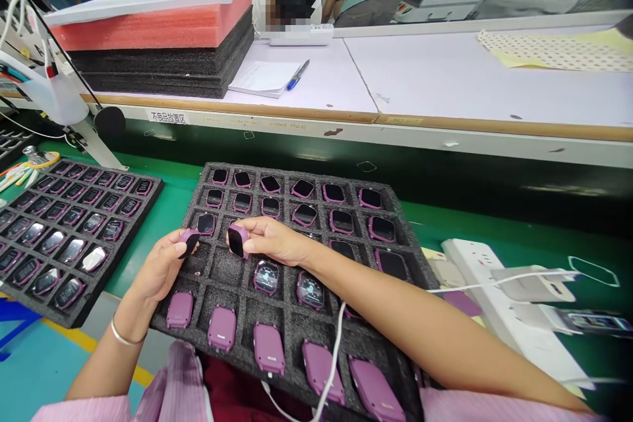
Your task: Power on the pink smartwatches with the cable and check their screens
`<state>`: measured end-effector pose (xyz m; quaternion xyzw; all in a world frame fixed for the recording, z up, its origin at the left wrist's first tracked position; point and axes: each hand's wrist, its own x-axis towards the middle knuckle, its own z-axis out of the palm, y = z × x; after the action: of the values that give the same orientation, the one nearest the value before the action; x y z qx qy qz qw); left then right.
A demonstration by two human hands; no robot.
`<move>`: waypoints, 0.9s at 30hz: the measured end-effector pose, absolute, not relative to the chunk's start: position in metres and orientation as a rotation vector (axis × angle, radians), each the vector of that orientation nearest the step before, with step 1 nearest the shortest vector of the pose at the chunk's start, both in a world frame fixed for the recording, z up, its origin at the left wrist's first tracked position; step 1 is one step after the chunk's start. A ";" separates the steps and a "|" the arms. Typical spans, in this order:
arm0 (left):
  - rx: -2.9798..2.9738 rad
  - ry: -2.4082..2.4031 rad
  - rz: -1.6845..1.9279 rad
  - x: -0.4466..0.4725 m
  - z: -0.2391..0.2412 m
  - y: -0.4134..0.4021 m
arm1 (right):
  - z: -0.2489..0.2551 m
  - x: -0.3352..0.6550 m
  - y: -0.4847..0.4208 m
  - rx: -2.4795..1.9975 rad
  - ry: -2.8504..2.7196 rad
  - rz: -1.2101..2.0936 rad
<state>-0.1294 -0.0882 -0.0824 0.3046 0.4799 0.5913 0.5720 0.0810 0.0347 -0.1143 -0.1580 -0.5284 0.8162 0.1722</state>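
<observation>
My left hand [163, 262] pinches a purple smartwatch body [190, 242], its dark screen turned to the right. Another purple watch body [238, 241] is held between the thumb and fingers of my right hand [270, 241]. Both are above a dark grey foam tray [225, 268] with square pockets. Black-screened watches fill the far rows; two watches near the middle, one of them this watch [266, 276], have lit screens. Along the near row several watches [222, 328] lie with their purple backs up. My right forearm hides part of the tray.
A second foam tray of watches [72, 250] lies at left. White power strips [494, 297] with chargers stand at right, and a white cable [336, 349] crosses the tray. Foam sheets [148, 59], a notepad [264, 78] and a pen [299, 74] rest on the shelf. People are behind it.
</observation>
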 end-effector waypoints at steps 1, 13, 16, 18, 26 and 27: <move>0.718 1.130 1.389 -0.129 -0.082 -0.088 | -0.114 0.081 0.035 -0.449 -1.501 2.317; 0.691 1.142 1.358 -0.128 -0.081 -0.088 | -0.113 0.080 0.035 -0.441 -1.515 2.286; 0.678 1.161 1.331 -0.130 -0.083 -0.089 | -0.113 0.080 0.035 -0.423 -1.505 2.280; 0.686 1.170 1.316 -0.131 -0.085 -0.089 | -0.114 0.080 0.035 -0.416 -1.504 2.284; 0.696 1.193 1.284 -0.132 -0.089 -0.090 | -0.112 0.082 0.034 -0.435 -1.528 2.272; 0.693 1.193 1.284 -0.132 -0.090 -0.090 | -0.111 0.082 0.033 -0.438 -1.535 2.268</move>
<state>-0.1321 -0.0899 -0.0896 0.2973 0.5122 0.5511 0.5878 0.0820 0.0333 -0.1115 -0.1554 -0.5440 0.8040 0.1829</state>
